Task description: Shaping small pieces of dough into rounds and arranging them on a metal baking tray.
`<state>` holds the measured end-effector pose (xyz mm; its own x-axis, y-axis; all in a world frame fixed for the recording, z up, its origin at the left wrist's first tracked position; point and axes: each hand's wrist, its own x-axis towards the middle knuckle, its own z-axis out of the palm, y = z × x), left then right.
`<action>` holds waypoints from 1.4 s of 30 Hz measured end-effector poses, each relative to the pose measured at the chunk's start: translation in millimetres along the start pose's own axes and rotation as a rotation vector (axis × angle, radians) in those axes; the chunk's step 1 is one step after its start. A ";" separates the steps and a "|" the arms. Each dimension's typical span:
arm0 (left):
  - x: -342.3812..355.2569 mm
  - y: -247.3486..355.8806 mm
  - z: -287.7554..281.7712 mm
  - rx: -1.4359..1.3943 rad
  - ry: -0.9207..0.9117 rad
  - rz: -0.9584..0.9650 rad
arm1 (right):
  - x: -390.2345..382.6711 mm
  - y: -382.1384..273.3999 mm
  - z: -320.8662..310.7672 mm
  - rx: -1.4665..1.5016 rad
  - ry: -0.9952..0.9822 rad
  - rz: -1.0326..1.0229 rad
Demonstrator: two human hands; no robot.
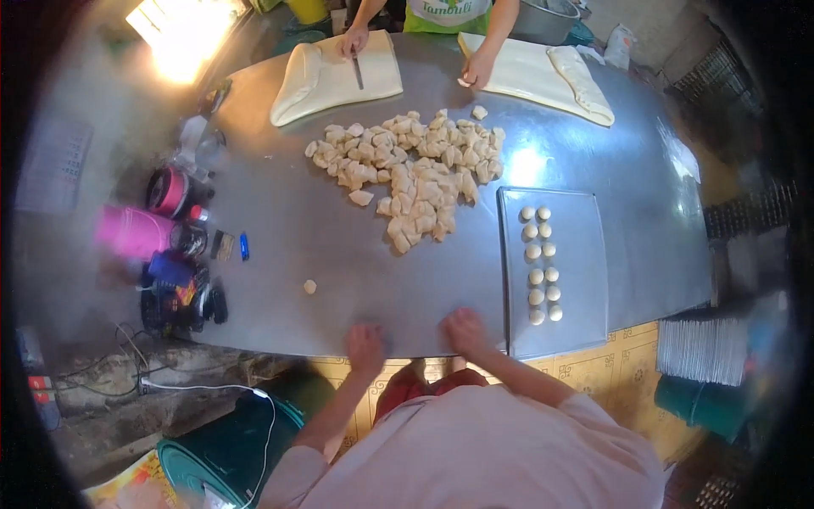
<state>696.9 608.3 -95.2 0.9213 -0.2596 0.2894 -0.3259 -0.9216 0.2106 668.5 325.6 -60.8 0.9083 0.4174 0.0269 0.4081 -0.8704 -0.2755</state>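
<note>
My left hand (366, 346) is curled down on the near edge of the metal table (263, 310), slightly blurred. To its right, my right hand (465, 331) is also curled against the tabletop, beside the tray. Whatever lies under either palm is hidden. A metal tray (577, 254) at my right carries two columns of round dough balls (535, 275). Ahead of my hands spreads a heap of cut dough pieces (415, 191). One loose dough piece (310, 288) sits alone to the left of my left hand.
Across the table a co-worker's hand (354, 41) holds a knife (358, 72) over a folded dough slab (309, 81); their other hand (480, 68) holds a small dough piece by a second slab (543, 76). Pink containers (136, 232) crowd the left edge. Stacked trays (702, 349) stand right.
</note>
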 end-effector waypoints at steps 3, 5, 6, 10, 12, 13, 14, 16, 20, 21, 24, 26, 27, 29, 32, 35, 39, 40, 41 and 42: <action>19.8 10.2 2.0 -0.064 -0.162 0.192 | 24.0 -8.1 29.3 0.102 0.164 -0.297; 40.2 8.3 0.0 -0.196 -0.193 0.168 | 48.2 3.0 52.1 0.238 0.163 -0.156; 52.5 5.3 -3.8 -0.191 0.017 0.075 | 57.6 12.1 60.5 0.190 0.060 -0.133; 67.8 -10.9 -37.3 -0.337 -0.157 0.178 | 43.6 44.1 58.8 0.379 0.106 0.009; 64.5 -0.4 -49.3 -0.306 -0.362 0.122 | 13.5 48.2 35.6 0.569 0.102 0.054; 65.3 14.3 -49.5 -0.361 -0.300 0.037 | -1.8 49.6 19.2 0.648 0.052 0.060; 65.9 32.7 -50.3 -0.379 -0.297 -0.083 | -14.2 52.2 0.8 0.738 0.089 0.022; 82.9 89.4 -36.0 -0.505 -0.230 -0.193 | -35.9 71.0 -39.5 0.801 0.169 0.150; 158.6 235.7 11.1 -0.741 -0.145 0.053 | -61.0 177.6 -106.6 0.660 0.487 0.297; 181.8 271.4 21.8 -0.709 -0.144 0.191 | -64.5 214.4 -116.7 0.587 0.562 0.312; 244.4 360.4 49.5 -0.526 0.040 0.263 | -65.3 320.1 -131.0 0.581 0.600 0.361; 271.7 401.0 66.4 -0.420 0.090 0.259 | -57.5 368.3 -131.2 0.485 0.619 0.383; 280.8 414.8 74.5 -0.323 0.065 0.257 | -53.3 383.6 -132.2 0.476 0.596 0.377; 290.1 426.9 86.1 -0.192 0.007 0.272 | -46.4 395.6 -136.0 0.435 0.457 0.391; 295.2 400.8 89.0 -0.256 0.040 0.281 | -51.3 388.0 -147.1 0.313 0.364 0.399; 304.8 322.8 69.0 -0.347 0.231 0.130 | -71.2 376.4 -155.1 0.394 0.552 0.422; 310.9 196.8 26.2 -0.001 0.435 -0.297 | -92.2 364.6 -146.8 0.477 0.580 0.404; 307.8 174.8 20.2 0.119 0.361 -0.350 | -90.7 359.2 -143.7 0.484 0.557 0.400; 301.9 154.9 13.6 0.070 0.236 -0.270 | -87.4 351.9 -141.6 0.486 0.561 0.382; 293.8 142.6 11.3 0.012 0.107 -0.254 | -80.7 341.7 -141.8 0.486 0.571 0.352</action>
<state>923.6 397.4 9.3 0.9453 0.0122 0.3259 -0.0836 -0.9568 0.2783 747.6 -42.6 -20.8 0.9357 -0.1694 0.3095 0.1253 -0.6605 -0.7403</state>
